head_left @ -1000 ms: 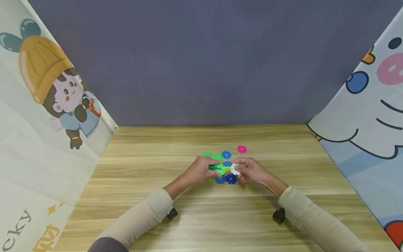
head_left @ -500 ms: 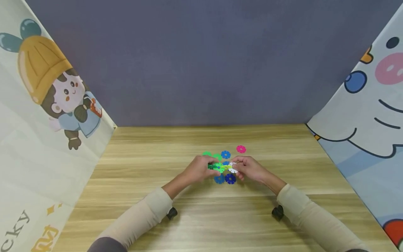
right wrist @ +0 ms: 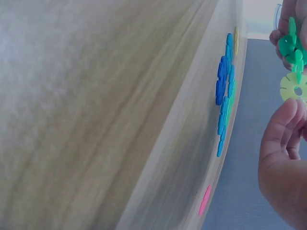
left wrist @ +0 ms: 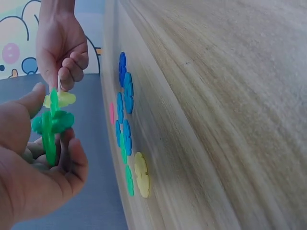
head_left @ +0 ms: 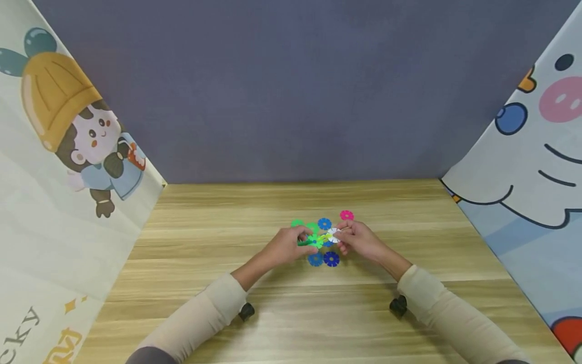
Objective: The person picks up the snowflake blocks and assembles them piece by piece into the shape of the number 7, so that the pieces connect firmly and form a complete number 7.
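Between my two hands, over the table, hangs a joined row of notched plastic snowflake discs. My left hand (head_left: 285, 245) grips the green snowflake discs (left wrist: 49, 136) at one end, thumb on one side and fingers curled on the other. A light green disc (head_left: 314, 241) shows just beyond its fingertips. A yellow disc (right wrist: 289, 89) sits in the middle of the row, slotted to the green. My right hand (head_left: 364, 243) pinches the white snowflake disc (head_left: 334, 235) at the other end between thumb and forefinger; in the left wrist view it appears as a thin edge.
Loose discs lie flat on the wooden table (head_left: 291, 313) under and behind the hands: several blue ones (head_left: 331, 259), green ones (head_left: 297, 223), a pink one (head_left: 347, 216) and a yellow one (left wrist: 142, 175). A grey panel (head_left: 291, 101) stands behind, with printed sheets at both sides.
The right hand, with the white disc, has moved slightly up and left in the head view, so the row now slants up toward it. The left hand keeps its hold.
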`<state>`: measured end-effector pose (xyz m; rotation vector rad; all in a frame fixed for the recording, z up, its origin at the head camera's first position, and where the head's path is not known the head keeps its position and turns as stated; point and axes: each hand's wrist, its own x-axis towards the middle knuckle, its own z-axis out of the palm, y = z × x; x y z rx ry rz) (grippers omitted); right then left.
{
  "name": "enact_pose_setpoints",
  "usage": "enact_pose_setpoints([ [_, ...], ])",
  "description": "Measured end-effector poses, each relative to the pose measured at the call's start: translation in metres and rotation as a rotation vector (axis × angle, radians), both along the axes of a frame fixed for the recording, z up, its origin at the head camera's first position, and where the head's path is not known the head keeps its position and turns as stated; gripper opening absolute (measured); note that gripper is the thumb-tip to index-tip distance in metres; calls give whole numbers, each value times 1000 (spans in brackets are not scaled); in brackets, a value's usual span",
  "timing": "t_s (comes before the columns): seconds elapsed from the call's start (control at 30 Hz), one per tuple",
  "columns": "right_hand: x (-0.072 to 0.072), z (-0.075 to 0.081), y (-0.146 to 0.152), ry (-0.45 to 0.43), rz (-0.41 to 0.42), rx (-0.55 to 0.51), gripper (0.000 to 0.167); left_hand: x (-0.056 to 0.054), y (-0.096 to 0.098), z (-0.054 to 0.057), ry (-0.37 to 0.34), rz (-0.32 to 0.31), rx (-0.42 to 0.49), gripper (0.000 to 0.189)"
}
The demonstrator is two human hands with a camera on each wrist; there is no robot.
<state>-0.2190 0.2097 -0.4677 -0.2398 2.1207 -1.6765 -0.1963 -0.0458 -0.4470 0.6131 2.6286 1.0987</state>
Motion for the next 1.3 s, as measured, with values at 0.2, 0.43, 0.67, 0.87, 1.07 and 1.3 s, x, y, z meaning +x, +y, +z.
enact_pose_setpoints([
  [0.2,-3,-1,-2,4,-27,25,25,0,-4,0,-108,-17,76,42],
  [0.43,-2,2,-10,46,19,37,27,-1,-5,2,-219,-15,102,37],
  [0.67,0,4,-22,50,106,92,23,-4,-3,0,-353,26,219,32],
  [0.87,1,5,-30,49,173,129,24,-5,-1,-3,-413,63,287,26],
  [1.07,1,7,-36,54,177,123,18,-7,0,-6,-396,71,302,26],
  [1.3,-1,5,-37,106,185,115,19,-6,-1,-5,-416,64,347,31],
])
